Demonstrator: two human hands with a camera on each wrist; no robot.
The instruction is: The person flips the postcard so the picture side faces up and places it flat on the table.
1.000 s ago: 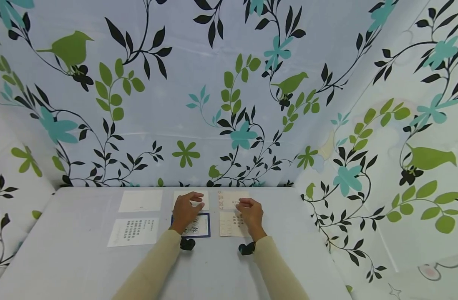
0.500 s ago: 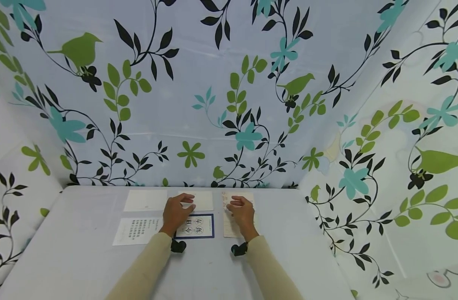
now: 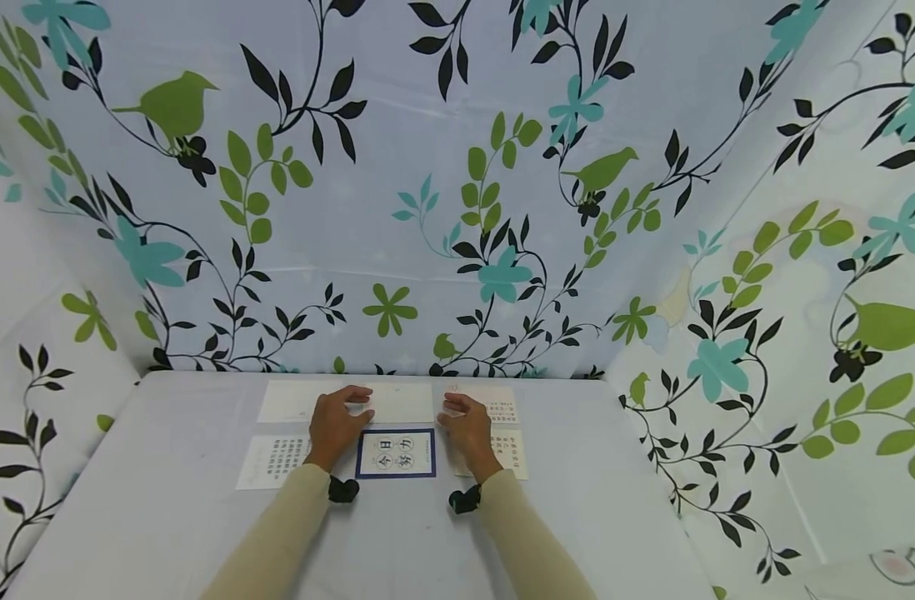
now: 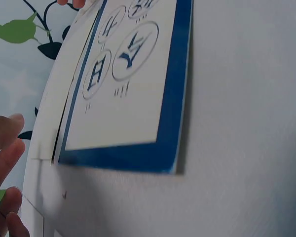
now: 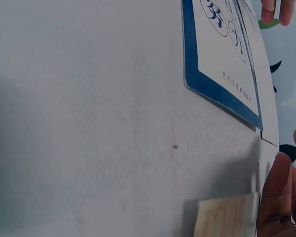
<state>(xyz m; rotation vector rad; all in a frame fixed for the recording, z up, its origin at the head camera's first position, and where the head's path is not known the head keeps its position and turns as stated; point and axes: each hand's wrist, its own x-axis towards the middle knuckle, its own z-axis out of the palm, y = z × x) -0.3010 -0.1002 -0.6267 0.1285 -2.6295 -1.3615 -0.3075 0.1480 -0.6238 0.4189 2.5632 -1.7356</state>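
A blue-bordered card (image 3: 396, 454) with circled characters lies on the table between my two hands. Left of it, my left hand (image 3: 339, 427) hovers with relaxed, bent fingers, overlapping the upper left card (image 3: 281, 402) and the printed lower left sheet (image 3: 268, 462). To the card's right is my right hand (image 3: 468, 432), its fingers loosely bent and holding nothing. That hand partly hides the upper right card (image 3: 501, 406) and the beige lower right card (image 3: 512, 454). Fingers (image 4: 5, 165) of the left hand show apart from the blue card's edge in the left wrist view.
A plain pale card (image 3: 401, 402) lies just behind the blue-bordered one, so the cards form two rows. The white table (image 3: 165, 500) ends at a patterned curtain (image 3: 457, 208) behind, with more patterned cloth (image 3: 795, 350) at the right side.
My left hand has moved left, uncovering the blue-bordered card. My right hand has also moved left, toward that card, baring the right parts of the right-hand cards. The head view has shifted slightly.
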